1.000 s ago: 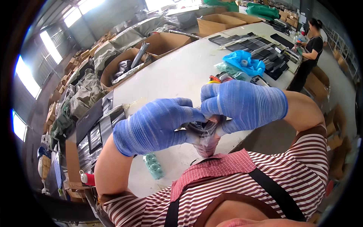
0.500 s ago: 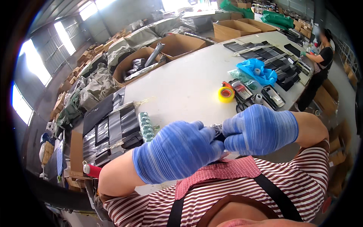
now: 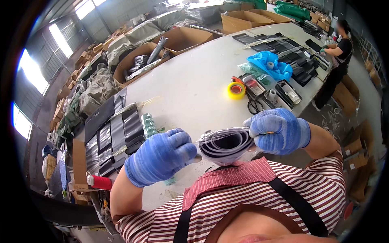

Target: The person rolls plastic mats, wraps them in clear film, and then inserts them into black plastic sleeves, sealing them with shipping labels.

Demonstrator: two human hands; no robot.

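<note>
Close to the chest, the gloved left hand and right hand each pinch an end of a clear bag holding a coiled black strip; beyond, on the white table, lie yellow tape, scissors and a blue bag

Both blue-gloved hands hold a clear plastic bag with a coiled black strip inside, the left hand pinching its left edge and the right hand its right edge, close above the striped shirt. On the white surface beyond lie a yellow tape roll, black scissors and a blue bag. Another person stands at its far right end.
</note>
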